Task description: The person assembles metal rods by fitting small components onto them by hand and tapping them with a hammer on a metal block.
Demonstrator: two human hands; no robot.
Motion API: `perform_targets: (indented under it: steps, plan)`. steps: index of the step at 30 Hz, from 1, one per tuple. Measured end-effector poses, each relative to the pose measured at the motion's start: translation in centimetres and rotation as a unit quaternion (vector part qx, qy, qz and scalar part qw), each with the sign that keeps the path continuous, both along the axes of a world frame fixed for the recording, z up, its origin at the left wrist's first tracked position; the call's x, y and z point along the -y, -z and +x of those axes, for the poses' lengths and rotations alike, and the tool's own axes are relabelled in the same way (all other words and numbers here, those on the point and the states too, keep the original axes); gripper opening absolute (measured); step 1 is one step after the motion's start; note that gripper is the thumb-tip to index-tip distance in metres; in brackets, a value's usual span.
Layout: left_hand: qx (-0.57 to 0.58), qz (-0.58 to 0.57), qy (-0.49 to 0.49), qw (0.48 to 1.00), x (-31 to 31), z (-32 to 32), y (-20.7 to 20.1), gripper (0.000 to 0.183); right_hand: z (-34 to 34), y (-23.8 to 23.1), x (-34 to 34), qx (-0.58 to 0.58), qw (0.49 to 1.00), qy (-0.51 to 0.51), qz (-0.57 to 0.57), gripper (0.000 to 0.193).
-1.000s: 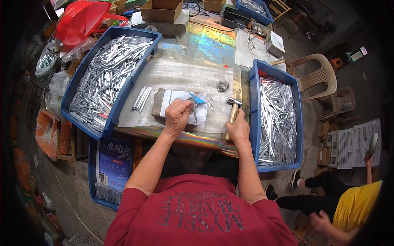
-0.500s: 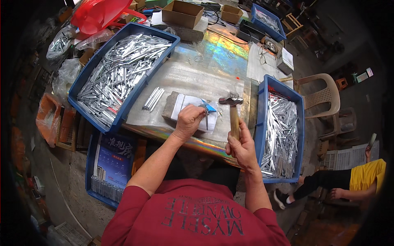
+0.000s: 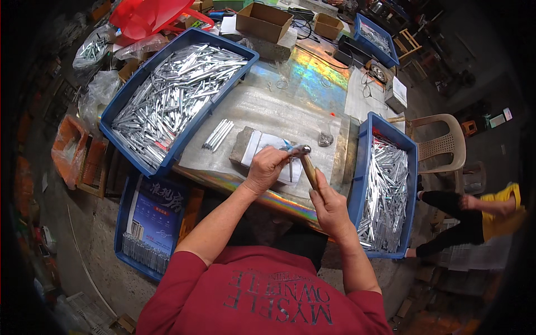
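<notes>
My right hand (image 3: 330, 209) is closed around the wooden handle of a hammer (image 3: 308, 168). The hammer's metal head is low over the block, right beside the fingers of my left hand (image 3: 264, 169). Those fingers are pinched together at the paper; what they hold is hidden. A grey block (image 3: 241, 146) lies on the table under white paper (image 3: 255, 146). On the paper, a thin dark metal rod (image 3: 291, 171) and a scrap of blue show near the hammer head. Left of the block, several silvery metal strips (image 3: 219, 135) lie side by side.
Blue bins full of silvery strips stand left (image 3: 202, 114) and right (image 3: 414, 190) of the work spot. A small clear bundle (image 3: 325, 138) lies beyond the hammer. Cardboard boxes (image 3: 262, 21) stand at the back. At far right are a plastic chair (image 3: 446, 146) and a person in yellow (image 3: 498, 215).
The hammer head has come down and left, close to my left fingers. My left hand stays pinched at the block. The whole view has shifted slightly, and the person at right has moved.
</notes>
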State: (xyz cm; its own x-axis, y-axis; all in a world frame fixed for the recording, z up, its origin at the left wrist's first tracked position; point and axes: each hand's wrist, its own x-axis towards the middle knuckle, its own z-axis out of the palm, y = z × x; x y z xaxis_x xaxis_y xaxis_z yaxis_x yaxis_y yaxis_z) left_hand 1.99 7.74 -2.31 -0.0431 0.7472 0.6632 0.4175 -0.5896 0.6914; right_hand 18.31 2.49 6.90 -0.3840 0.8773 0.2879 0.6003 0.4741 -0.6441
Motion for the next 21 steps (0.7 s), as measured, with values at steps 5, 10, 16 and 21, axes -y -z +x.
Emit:
perform_targets:
  steps: [5, 10, 16, 21]
  plan:
    - [0.007, 0.006, 0.004, 1.0, -0.4, -0.4, -0.3, 0.011, 0.0, -5.2, 0.6, -0.037, 0.999, 0.015, 0.023, 0.043]
    - [0.002, -0.001, -0.004, 1.0, -0.4, -0.4, -0.1, 0.011, -0.2, -5.6, 0.9, -0.053, 0.997, 0.042, 0.047, 0.042]
    - [-0.033, 0.001, 0.002, 0.999, -0.3, -0.6, -0.6, 0.01, 1.1, -1.1, 0.9, -0.019, 0.998, 0.024, -0.051, 0.043]
    - [-0.007, -0.002, 0.012, 1.0, -0.4, -0.1, -0.1, 0.011, 1.7, -1.4, 1.3, -0.267, 0.921, 0.153, -0.238, 0.043]
